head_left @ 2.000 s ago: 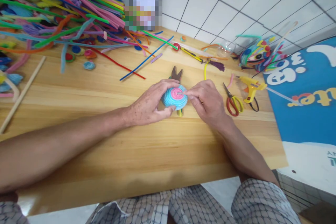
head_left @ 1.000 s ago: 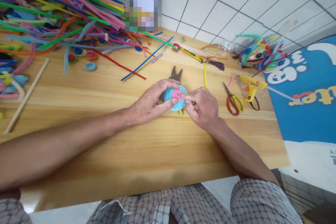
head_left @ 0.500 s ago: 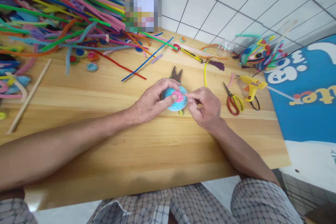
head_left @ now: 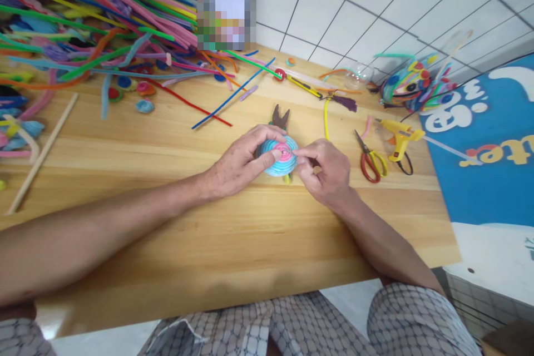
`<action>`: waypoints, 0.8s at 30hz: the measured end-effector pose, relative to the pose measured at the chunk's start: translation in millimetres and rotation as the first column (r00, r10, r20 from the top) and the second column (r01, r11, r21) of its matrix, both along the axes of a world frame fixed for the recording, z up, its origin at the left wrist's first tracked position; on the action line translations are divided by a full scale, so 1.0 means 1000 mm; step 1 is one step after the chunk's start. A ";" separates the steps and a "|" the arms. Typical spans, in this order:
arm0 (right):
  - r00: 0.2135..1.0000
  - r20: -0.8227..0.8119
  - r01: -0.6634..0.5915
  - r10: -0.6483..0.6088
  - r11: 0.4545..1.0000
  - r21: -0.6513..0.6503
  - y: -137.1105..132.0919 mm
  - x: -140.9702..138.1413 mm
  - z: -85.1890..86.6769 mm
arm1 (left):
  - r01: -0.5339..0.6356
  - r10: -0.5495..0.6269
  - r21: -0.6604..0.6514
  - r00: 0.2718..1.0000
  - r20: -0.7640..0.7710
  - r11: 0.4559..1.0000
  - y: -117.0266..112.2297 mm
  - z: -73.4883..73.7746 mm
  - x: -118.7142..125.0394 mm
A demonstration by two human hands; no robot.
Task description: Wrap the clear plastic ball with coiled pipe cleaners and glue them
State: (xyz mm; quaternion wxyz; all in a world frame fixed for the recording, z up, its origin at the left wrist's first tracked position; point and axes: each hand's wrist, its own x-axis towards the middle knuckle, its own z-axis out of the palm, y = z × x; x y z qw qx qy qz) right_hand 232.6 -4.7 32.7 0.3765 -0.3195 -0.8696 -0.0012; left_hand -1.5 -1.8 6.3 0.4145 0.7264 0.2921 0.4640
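Note:
A round coil of pipe cleaner (head_left: 284, 167), light blue with a pink centre, sits at the middle of the table. My left hand (head_left: 246, 158) grips it from the left, thumb on the pink centre and fingers over the far rim. My right hand (head_left: 325, 169) is closed at its right rim, thumb and forefinger pinched together against the edge. Whether a strand end lies in that pinch is too small to make out. Pliers (head_left: 280, 117) lie beneath the coil, their open dark jaws showing beyond it.
Scissors (head_left: 370, 160) and a yellow glue gun (head_left: 400, 133) lie to the right. A utility knife (head_left: 304, 87) is behind. Many coloured pipe cleaners (head_left: 137, 16) are heaped at the back left, near a wooden stick (head_left: 44, 153). A colourful fish-like craft (head_left: 411, 83) stands at the back right.
Both hands keep almost the same hold on the coil. The view has shifted very slightly; nothing else has visibly moved.

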 end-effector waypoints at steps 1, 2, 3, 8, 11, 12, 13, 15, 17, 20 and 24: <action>1.000 0.001 -0.003 0.003 1.000 -0.003 0.000 0.000 0.000 | -0.002 0.002 0.003 1.000 -0.002 1.000 0.000 0.000 0.000; 1.000 0.000 -0.010 0.010 1.000 -0.002 0.000 0.000 -0.001 | -0.003 0.003 0.006 1.000 -0.004 1.000 0.000 0.000 0.000; 1.000 -0.005 -0.019 0.019 1.000 0.002 0.000 0.000 -0.001 | -0.003 0.003 0.007 1.000 -0.007 1.000 0.000 0.000 0.000; 1.000 0.012 -0.025 0.025 0.999 0.026 0.001 0.001 -0.003 | -0.007 0.007 -0.001 1.000 -0.023 1.000 -0.001 0.001 0.000; 0.998 0.057 -0.003 0.001 0.999 0.035 0.000 0.001 -0.003 | -0.018 0.018 0.001 1.000 -0.020 1.000 -0.001 0.000 0.001; 0.998 0.065 0.001 -0.003 0.999 0.039 0.000 0.001 -0.003 | -0.022 0.022 0.000 1.000 -0.019 1.000 -0.002 0.000 0.001; 0.998 0.068 0.004 -0.007 0.999 0.042 -0.001 0.000 -0.002 | -0.027 0.027 -0.001 0.999 -0.018 1.000 -0.002 0.000 0.001; 0.998 0.066 0.007 -0.010 0.999 0.046 -0.003 -0.002 -0.001 | -0.038 0.038 0.009 0.999 -0.019 0.999 -0.003 -0.001 0.002; 0.998 0.062 0.014 -0.017 0.999 0.052 -0.004 -0.004 0.000 | -0.041 0.043 0.047 0.999 -0.030 0.998 -0.004 -0.001 0.002; 0.998 0.061 0.026 -0.030 0.997 0.073 -0.006 -0.007 0.001 | -0.042 0.050 0.119 0.997 -0.062 0.992 -0.005 -0.001 0.002; 0.997 0.063 0.044 -0.050 0.994 0.096 -0.008 -0.008 0.002 | -0.057 0.073 0.160 0.993 -0.095 0.986 -0.005 -0.001 0.002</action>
